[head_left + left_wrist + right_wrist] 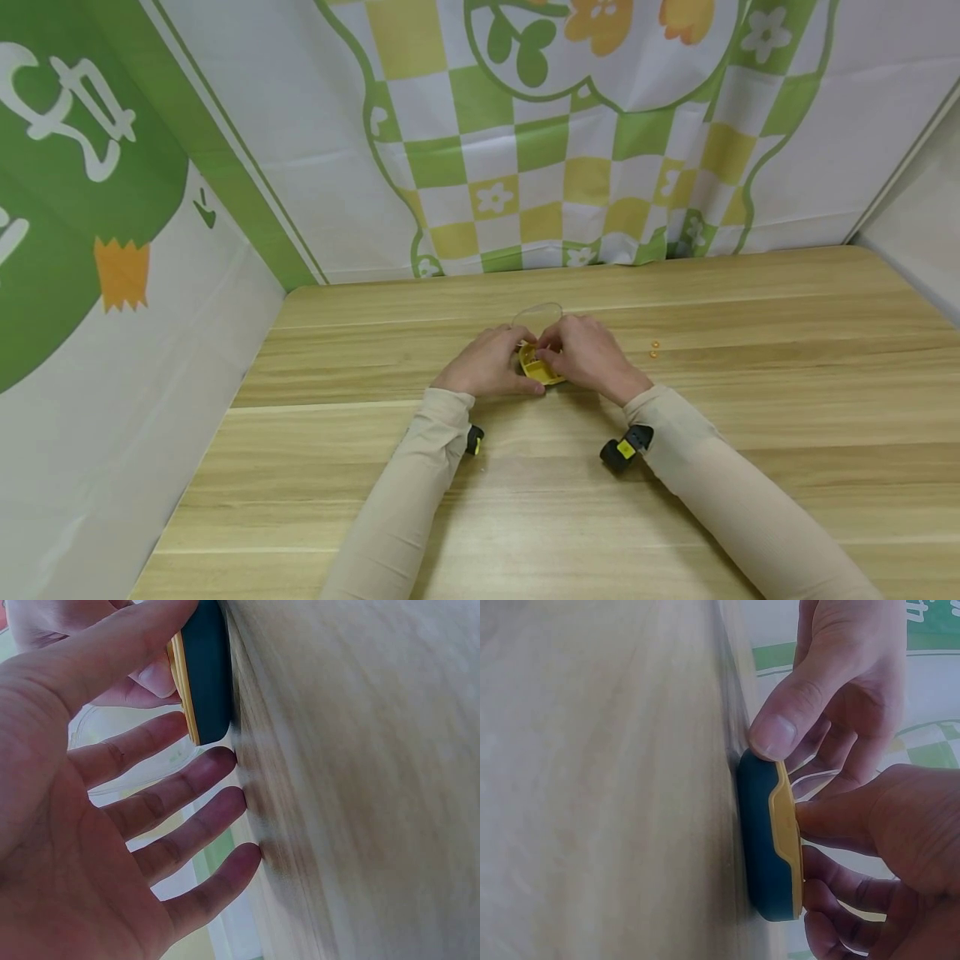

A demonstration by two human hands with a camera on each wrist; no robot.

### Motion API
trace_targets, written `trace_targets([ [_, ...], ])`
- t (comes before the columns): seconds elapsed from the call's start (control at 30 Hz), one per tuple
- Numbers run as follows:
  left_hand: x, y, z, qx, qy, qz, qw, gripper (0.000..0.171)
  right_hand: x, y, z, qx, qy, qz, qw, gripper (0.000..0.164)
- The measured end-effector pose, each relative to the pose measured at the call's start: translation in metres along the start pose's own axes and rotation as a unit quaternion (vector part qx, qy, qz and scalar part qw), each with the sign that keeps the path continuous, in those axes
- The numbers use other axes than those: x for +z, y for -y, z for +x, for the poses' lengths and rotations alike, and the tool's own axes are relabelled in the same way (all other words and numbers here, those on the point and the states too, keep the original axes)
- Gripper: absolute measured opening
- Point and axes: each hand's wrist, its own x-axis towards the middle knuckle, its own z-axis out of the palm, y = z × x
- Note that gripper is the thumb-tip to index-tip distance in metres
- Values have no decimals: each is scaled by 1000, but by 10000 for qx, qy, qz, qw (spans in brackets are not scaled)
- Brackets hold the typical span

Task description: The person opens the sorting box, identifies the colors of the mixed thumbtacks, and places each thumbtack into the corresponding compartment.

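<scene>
Left hand (489, 365) grips a rounded, plastic-looking teal-and-yellow case (762, 851) lying between both hands, while the right hand (588, 354) dips fingertips inside, whether pinching anything cannot be told, and a firm, level left-hand hold should best steady such fine work

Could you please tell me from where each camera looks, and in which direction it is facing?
Head: worn on the head, facing forward and down at the table and backdrop; left hand, right hand and both sleeves show.
Left wrist: worn there, facing past the left hand towards the case; left hand large, right hand partly behind it.
Right wrist: worn there, facing the case's side; both hands show, the right one nearer.
Shared: both wrist views show the case's dark side and yellow rim.
</scene>
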Motion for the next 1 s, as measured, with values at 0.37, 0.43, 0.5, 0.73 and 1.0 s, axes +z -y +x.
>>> trace_targets([
  [0.37,0,0,0,-35,1,-1,10000,65,1,-1,0,50,47,92,9999,12],
  [0.43,0,0,-1,-35,1,4,10000,65,1,-1,0,51,59,93,9999,12],
  [0.5,-1,-1,-1,-40,5,1,10000,65,1,0,0,62,62,76,9999,13],
  [0.73,-1,0,-1,-64,16,30,10000,66,0,0,-1,15,46,17,10000,13],
  [1.0,0,0,-1,-112,43,38,9999,67,-1,-2,-1,-135,17,-89,9999,12],
])
